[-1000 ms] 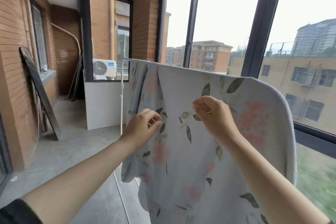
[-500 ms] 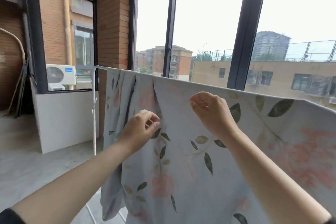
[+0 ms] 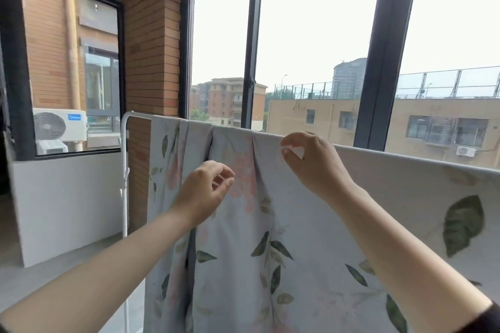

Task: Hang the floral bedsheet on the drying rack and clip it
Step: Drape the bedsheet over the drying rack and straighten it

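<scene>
**A:** What sort of place is it?

**B:** An enclosed balcony. There is a brick pillar (image 3: pixel 151 48) in the corner, tall dark window frames (image 3: pixel 251 48) and a grey floor (image 3: pixel 67 265). Through the glass you can see blocks of flats (image 3: pixel 230 100) under a pale sky. On the left an air-conditioner unit (image 3: pixel 59 127) sits outside, above a low white wall (image 3: pixel 67 197).

**A:** And the floral bedsheet?

**B:** The floral bedsheet (image 3: pixel 311 251) is draped over the top bar of the white drying rack (image 3: pixel 124 211), which stands just in front of the windows. It hangs down towards the person and is pale, with green leaves and pink blooms. Near the rack's left end the cloth is bunched in folds. To the right it lies flatter along the bar and runs out of the picture.

**A:** The left hand?

**B:** The left hand (image 3: pixel 203 194) is raised in front of the sheet, a little below the bar, beside a pink bloom. Its fingers are curled and the thumb tip sits close to the forefinger, with a small gap between them. I cannot tell whether it has any cloth in that pinch.

**A:** The right?

**B:** The right hand (image 3: pixel 313 162) is higher, right at the bar, just beside a pleat that falls from the top edge. The thumb and curled fingers pinch a small white piece (image 3: pixel 293 151). I cannot tell whether that is a clip or a tuck of the sheet.

**A:** The arms?

**B:** Both forearms are bare. A dark sleeve (image 3: pixel 481 322) shows at the lower right corner.
</scene>
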Tool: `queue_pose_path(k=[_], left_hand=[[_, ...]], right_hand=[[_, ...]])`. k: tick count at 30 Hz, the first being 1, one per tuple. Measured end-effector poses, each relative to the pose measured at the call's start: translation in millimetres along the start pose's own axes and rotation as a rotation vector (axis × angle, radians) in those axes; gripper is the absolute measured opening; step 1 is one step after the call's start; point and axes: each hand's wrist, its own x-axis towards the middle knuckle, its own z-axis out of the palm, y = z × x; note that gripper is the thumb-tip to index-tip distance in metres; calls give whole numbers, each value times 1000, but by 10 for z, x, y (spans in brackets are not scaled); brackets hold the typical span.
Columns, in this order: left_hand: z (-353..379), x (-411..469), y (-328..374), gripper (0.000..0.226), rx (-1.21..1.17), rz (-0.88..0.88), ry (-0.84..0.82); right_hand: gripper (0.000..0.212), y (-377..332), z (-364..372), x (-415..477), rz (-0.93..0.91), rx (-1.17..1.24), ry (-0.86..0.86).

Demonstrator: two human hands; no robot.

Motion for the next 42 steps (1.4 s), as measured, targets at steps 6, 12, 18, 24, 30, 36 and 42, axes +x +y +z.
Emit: queue_pose_path(k=[6, 12, 18, 24, 30, 36, 42], left_hand=[[-92, 510, -586, 8, -95, 123, -27], [-85, 1016, -872, 6, -210, 242, -64], [90, 1323, -978, 15, -210, 296, 34], [302, 1565, -897, 16, -245, 399, 15], [385, 1700, -995, 25, -304, 422, 4], [347, 1789, -1092, 15, -376, 441, -25], [336, 1773, -1126, 8, -430, 451, 22]], right_hand=[[23, -194, 417, 323, 90, -190, 67], [39, -198, 697, 648, 222, -420, -6], [23, 62, 1112, 551, 198, -715, 242], [20, 140, 1170, 575, 156, -720, 352], [20, 207, 1154, 564, 152, -750, 389], [28, 173, 1204, 567, 180, -769, 394], [33, 116, 1218, 573, 206, -799, 390]])
